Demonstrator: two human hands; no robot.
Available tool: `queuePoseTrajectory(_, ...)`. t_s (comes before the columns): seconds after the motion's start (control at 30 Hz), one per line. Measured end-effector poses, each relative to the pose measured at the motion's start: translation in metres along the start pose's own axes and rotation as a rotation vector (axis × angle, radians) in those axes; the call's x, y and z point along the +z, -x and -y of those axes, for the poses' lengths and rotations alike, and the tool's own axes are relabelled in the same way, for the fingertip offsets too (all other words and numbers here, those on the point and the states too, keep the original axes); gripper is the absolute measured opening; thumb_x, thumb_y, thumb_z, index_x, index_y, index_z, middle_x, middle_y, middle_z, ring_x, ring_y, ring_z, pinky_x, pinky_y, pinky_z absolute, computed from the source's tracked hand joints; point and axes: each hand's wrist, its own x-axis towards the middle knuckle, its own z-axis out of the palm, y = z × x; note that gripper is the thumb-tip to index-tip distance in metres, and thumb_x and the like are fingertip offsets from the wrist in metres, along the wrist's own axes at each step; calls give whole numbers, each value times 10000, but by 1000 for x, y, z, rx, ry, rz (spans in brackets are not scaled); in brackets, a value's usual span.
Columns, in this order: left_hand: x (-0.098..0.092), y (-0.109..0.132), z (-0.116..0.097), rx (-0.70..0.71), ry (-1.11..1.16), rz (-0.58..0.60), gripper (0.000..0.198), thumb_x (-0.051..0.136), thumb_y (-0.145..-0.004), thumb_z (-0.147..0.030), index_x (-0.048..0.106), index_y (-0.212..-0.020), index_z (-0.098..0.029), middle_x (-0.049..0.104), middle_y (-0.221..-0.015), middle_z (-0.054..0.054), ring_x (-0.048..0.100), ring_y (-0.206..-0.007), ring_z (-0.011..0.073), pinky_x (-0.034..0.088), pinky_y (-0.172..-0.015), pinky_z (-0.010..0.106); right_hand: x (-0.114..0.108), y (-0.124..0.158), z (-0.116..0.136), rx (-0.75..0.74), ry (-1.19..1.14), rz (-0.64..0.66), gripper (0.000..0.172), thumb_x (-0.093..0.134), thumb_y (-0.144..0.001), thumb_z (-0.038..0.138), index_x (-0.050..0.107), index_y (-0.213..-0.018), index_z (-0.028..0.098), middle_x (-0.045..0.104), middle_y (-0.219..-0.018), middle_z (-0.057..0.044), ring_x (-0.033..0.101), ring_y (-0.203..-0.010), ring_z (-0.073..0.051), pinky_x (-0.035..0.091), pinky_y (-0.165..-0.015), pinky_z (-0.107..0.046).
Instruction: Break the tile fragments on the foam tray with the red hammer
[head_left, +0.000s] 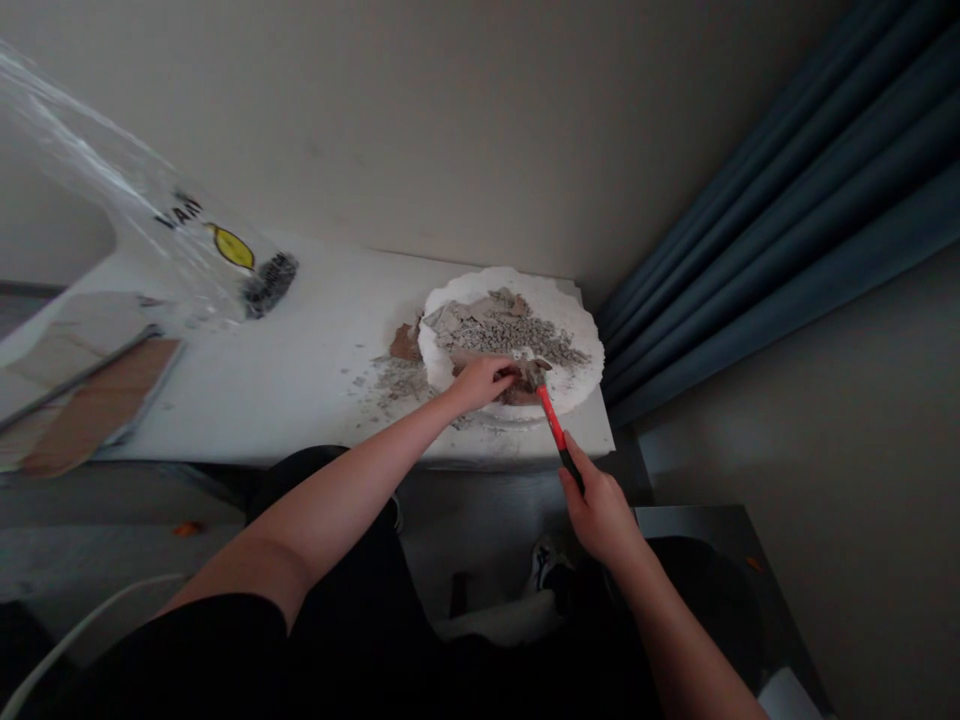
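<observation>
My right hand is wrapped round the black grip of a hammer with a red shaft. The hammer's head is down over a round white tray with a scalloped rim, near my left fingertips. My left hand reaches in over the tray's near left side, its thumb and fingers closed on a brown fragment, partly hidden by the hand. Behind my hands, grey crushed rubble and flat broken pieces cover much of the tray.
The tray stands at the right end of a white table. Grey crumbs and a brown shard lie left of it. Clear plastic wrap and brown boards are further left. A blue-grey curtain hangs at the right.
</observation>
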Motion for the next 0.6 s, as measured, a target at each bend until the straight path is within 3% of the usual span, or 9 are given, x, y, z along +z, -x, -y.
queuePoseTrajectory(0.3,6,0,-2,9,-88,79,211,545,-875,-260,716,-975,-189,732,-896,56,652,-844,193,474,-781,306,-3,0,0,20,56,8,581,355,-981,314,321,-1540,158,743,-914,-131,707,-826,-294,490,-719,-348)
queuePoseTrajectory(0.6,8,1,-2,18,-100,79,207,535,-879,-241,712,-971,-186,741,-952,69,665,-902,198,487,-829,322,-3,1,-3,10,53,0,580,365,-978,310,326,-1540,172,744,-931,-132,709,-838,-296,492,-712,-342)
